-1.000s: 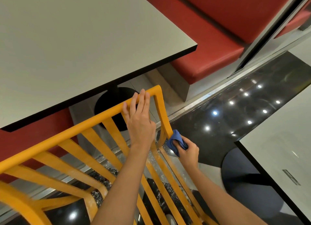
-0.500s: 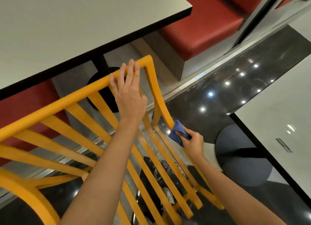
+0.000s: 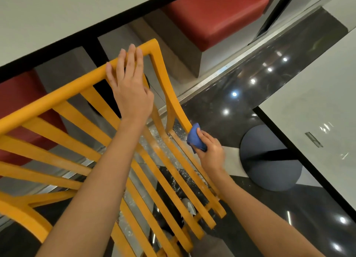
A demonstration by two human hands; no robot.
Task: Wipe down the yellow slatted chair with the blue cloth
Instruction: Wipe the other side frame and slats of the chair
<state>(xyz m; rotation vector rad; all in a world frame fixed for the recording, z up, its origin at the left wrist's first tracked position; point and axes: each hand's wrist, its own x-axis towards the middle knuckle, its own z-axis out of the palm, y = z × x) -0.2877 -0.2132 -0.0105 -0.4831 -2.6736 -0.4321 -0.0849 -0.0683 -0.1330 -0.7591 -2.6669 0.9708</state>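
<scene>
The yellow slatted chair (image 3: 63, 95) fills the left and centre of the head view, seen from above and behind its backrest. My left hand (image 3: 131, 87) lies over the top rail near its right corner, fingers curled over the rail. My right hand (image 3: 210, 150) grips the bunched blue cloth (image 3: 195, 138) and presses it against the curved right upright of the chair, below the corner. Several slats run down under both forearms.
A grey table (image 3: 67, 12) with a black edge stands just beyond the chair. Red bench seats (image 3: 215, 14) sit behind it. Another grey table (image 3: 317, 95) is on the right, its round dark base (image 3: 269, 160) on the glossy black floor.
My right hand has slid the cloth a little further down the chair's right upright. The view has shifted forward and down. My left hand stays on the top rail.
</scene>
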